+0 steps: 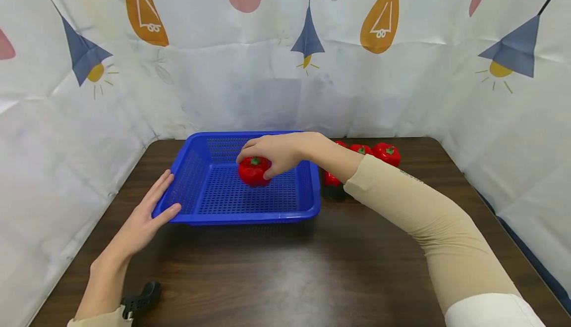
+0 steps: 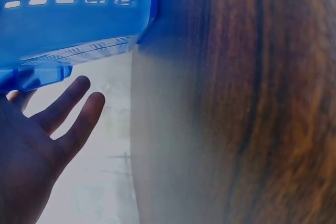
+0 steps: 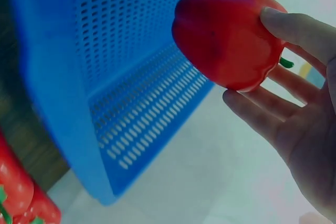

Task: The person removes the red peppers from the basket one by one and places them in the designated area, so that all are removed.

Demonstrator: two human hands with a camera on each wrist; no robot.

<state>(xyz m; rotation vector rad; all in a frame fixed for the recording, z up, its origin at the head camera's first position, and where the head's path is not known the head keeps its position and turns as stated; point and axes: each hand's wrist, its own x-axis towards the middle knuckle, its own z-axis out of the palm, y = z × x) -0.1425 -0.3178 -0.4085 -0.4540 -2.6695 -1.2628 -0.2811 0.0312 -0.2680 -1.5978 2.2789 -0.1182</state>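
A red bell pepper point(image 1: 254, 171) with a green stem is gripped in my right hand point(image 1: 278, 152), over the inside of a blue plastic basket point(image 1: 250, 217). In the right wrist view the thumb and fingers pinch the bell pepper point(image 3: 226, 38) round its stem end. The basket has slotted walls and a meshed floor. At its left front corner my left hand point(image 1: 144, 215) touches the rim, thumb and fingers spread. The left wrist view shows two straight fingers of the left hand point(image 2: 31, 150) just beside the basket's outer wall point(image 2: 79, 19).
Several more red bell peppers point(image 1: 386, 154) sit on the dark wood table point(image 1: 285, 272) to the right of the basket, partly hidden by my right forearm. A printed white curtain point(image 1: 250, 94) surrounds the table at the back and sides. A black strap point(image 1: 140, 299) is on my left wrist.
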